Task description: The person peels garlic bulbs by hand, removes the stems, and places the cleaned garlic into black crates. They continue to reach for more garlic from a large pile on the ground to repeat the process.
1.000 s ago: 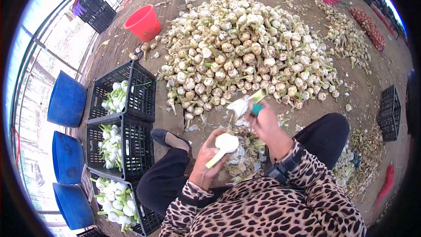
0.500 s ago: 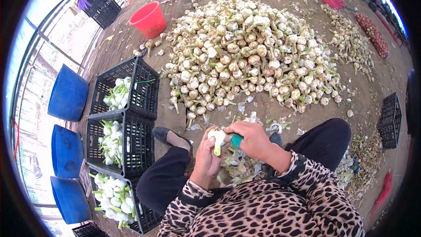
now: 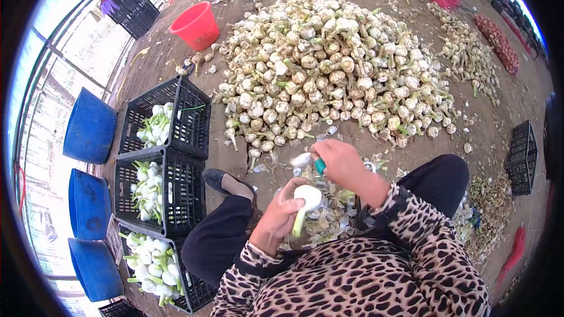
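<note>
My left hand (image 3: 278,217) is closed around a garlic bulb (image 3: 309,197), white and smooth, its short green stem pointing down toward my lap. Above and to the right of it, my right hand (image 3: 341,164) is raised apart from the bulb, fingers pinched. A whitish piece of garlic skin (image 3: 301,159), blurred by motion, sticks out at its fingertips. Something green (image 3: 319,166) shows at the thumb of that hand; I cannot tell whether it is a wrap or a handle. Loose garlic skins (image 3: 326,223) lie on the ground beneath my hands.
A big heap of unpeeled garlic (image 3: 329,70) lies in front of me. Black crates (image 3: 187,120) of white bulbs line my left, with blue tubs (image 3: 89,126) beyond. A red bucket (image 3: 197,28) stands at the far left, another black crate (image 3: 521,158) at the right.
My right hand has moved up and away from the bulb, with a whitish piece at its fingertips. The bulb in my left hand has shifted slightly down and right and shows more bare white surface.
</note>
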A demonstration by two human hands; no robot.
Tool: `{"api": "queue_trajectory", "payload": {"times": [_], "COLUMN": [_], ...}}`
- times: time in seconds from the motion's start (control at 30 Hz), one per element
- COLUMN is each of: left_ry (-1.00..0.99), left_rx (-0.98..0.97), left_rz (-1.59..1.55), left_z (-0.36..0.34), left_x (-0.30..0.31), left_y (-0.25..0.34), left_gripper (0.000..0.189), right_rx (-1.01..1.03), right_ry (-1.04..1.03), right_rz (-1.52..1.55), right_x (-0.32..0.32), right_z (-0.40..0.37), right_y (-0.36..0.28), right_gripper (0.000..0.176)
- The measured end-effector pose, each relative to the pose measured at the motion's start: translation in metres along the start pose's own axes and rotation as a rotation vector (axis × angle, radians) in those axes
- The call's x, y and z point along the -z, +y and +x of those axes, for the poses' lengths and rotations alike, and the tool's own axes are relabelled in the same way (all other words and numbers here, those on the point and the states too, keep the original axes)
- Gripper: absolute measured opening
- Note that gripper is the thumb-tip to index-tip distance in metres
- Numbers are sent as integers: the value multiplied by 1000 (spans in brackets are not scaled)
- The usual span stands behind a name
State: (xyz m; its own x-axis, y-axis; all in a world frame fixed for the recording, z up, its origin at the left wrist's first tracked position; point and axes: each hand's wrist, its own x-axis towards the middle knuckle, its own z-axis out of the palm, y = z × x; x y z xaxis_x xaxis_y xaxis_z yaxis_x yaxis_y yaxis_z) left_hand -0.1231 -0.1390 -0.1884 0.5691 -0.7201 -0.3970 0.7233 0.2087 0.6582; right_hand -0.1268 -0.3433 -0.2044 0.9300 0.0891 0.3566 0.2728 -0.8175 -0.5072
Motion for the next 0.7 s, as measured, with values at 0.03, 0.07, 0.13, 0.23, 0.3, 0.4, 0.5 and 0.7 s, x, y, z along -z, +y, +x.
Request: {"api": "queue_trajectory", "payload": {"times": [0.03, 0.07, 0.13, 0.23, 0.3, 0.4, 0.5, 0.7], "left_ry": [11, 23, 93, 200, 309, 431, 506, 380], "left_rx": [-37, -75, -147, -328, -423, -504, -566, -578], "left_rz": [15, 29, 74, 287, 601, 949, 1286, 1249], "left_z": [0, 0, 1, 6, 11, 10, 6, 7], "left_x": [-3, -5, -1, 6, 15, 9, 2, 13], "left_y": [-3, -4, -2, -2, -4, -1, 3, -4], "left_gripper": [67, 69, 67, 60, 61, 58, 57, 56], "right_rx": [-42, -82, -137, -185, -306, -244, -90, 68], "right_ry": [-33, -68, -158, -304, -242, -158, -96, -101], "right_rz": [-49, -97, -36, 231, 572, 607, 472, 353], "right_x": [-6, -6, -7, 0, 10, 17, 7, 7], "right_z": [-3, -3, -9, -12, -8, -9, -10, -12], "right_y": [12, 15, 13, 5, -13, -33, -37, -28], "right_gripper": [19, 19, 22, 29, 30, 27, 18, 18]}}
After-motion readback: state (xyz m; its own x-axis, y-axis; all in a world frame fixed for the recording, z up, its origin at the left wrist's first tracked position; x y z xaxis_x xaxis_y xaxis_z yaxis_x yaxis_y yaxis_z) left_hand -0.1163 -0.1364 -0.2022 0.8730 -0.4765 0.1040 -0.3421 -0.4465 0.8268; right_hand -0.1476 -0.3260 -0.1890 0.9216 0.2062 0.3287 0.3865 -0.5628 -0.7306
